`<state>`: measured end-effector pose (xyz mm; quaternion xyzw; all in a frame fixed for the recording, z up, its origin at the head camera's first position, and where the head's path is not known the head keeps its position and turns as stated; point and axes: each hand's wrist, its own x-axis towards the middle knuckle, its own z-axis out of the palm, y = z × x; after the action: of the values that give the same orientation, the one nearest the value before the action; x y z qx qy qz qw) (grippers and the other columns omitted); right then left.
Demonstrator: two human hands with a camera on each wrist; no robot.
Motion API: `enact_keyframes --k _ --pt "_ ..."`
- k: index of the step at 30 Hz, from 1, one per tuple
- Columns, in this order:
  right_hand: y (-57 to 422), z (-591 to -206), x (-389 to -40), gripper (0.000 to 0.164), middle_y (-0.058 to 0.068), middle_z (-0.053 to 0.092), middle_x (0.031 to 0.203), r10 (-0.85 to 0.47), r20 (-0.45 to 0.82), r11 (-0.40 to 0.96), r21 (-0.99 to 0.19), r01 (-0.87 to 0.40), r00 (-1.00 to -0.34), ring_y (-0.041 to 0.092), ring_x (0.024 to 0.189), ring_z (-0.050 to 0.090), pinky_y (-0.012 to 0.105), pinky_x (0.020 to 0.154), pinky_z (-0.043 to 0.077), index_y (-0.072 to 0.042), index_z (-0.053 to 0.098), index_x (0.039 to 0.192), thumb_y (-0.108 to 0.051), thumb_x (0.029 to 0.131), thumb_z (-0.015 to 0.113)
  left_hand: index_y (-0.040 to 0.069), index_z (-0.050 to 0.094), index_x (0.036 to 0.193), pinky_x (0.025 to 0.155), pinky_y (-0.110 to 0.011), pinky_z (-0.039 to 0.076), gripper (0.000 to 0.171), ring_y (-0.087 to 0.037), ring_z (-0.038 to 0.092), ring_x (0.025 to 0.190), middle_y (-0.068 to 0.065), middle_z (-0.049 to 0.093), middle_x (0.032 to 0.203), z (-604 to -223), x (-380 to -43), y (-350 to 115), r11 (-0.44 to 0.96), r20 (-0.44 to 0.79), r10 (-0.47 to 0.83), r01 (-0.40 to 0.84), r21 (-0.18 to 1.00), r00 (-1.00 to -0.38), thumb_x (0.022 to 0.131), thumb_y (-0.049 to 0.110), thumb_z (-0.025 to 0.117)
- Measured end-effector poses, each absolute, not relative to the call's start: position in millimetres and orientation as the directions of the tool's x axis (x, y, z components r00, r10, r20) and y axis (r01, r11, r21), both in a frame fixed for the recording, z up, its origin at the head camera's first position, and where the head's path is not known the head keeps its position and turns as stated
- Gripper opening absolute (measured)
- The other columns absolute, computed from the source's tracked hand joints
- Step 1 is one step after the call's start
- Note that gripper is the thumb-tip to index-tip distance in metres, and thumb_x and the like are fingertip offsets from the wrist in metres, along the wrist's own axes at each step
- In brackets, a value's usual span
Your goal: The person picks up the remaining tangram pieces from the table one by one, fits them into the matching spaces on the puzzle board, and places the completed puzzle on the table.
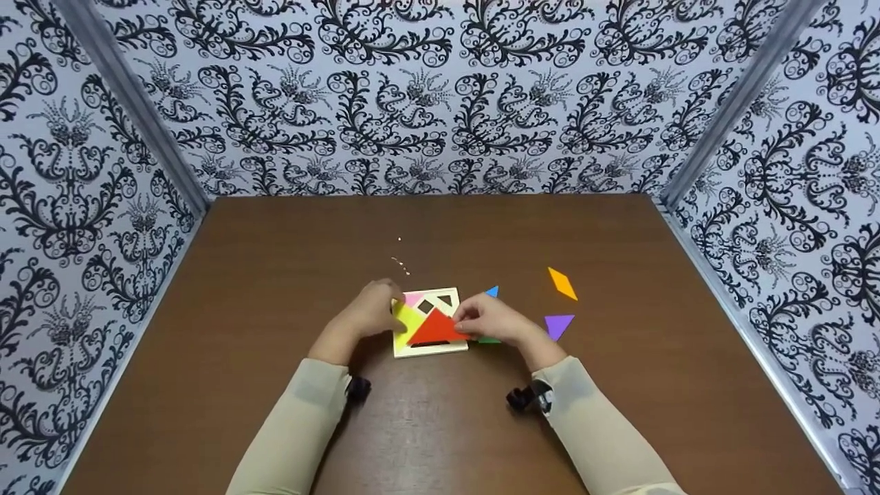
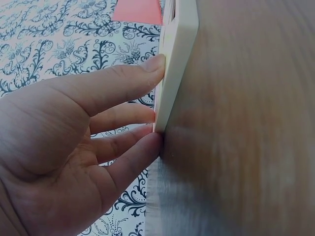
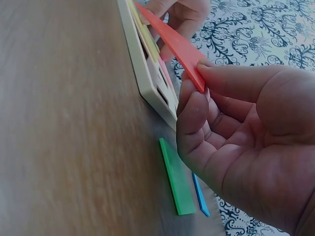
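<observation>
A cream tangram tray (image 1: pixel 430 355) lies on the table, with a yellow triangle (image 1: pixel 405 317) and a pink piece (image 1: pixel 414 298) set in its recesses. My left hand (image 1: pixel 371 309) holds the tray's left side; in the left wrist view its thumb (image 2: pixel 155 64) rests on top and the fingertips meet the edge. Between thumb and fingers, my right hand (image 1: pixel 496 317) pinches one corner of a red triangle (image 1: pixel 434 328). That triangle is tilted over the tray, and dark open recesses show around it. Right beside the tray, a green piece (image 3: pixel 176 179) lies partly under the right hand.
Near the green piece lies a blue piece (image 1: pixel 492 291), partly hidden by the right hand. Farther right are an orange parallelogram (image 1: pixel 562 283) and a purple triangle (image 1: pixel 559 326). Patterned walls (image 1: pixel 426 103) enclose the brown table (image 1: pixel 289 240) at the back and sides.
</observation>
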<state>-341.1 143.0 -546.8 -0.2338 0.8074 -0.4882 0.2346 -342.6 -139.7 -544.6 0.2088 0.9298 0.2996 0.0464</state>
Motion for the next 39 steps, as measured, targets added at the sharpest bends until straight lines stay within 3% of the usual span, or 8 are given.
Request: enact_keyframes --k 16,39 --pt "136.5 -547.5 -336.3 0.008 -0.007 0.061 0.07 -0.595 -0.132 0.499 -0.834 -0.235 -0.793 0.005 0.06 0.055 0.021 0.059 0.048 0.002 0.074 0.092 -0.005 0.095 0.073 -0.004 0.077 0.109 0.113 -0.053 0.048 0.045 -0.043 0.063 0.121 -0.02 0.07 0.122 -546.2 -343.6 -139.5 0.75 0.018 0.398 0.337 0.569 -0.917 0.072 0.011 0.095" --pt "118.8 -544.5 -323.6 0.005 -0.005 0.065 0.07 -0.549 -0.018 0.651 -0.636 -0.414 -0.836 0.007 0.062 0.052 0.023 0.06 0.044 -0.007 0.078 0.085 -0.006 0.09 0.076 -0.002 0.077 0.114 0.113 -0.052 0.047 0.046 -0.04 0.062 0.121 -0.018 0.072 0.122 -546.4 -341.1 -140.6 0.765 -0.005 0.395 0.326 0.556 -0.919 0.074 0.013 0.093"
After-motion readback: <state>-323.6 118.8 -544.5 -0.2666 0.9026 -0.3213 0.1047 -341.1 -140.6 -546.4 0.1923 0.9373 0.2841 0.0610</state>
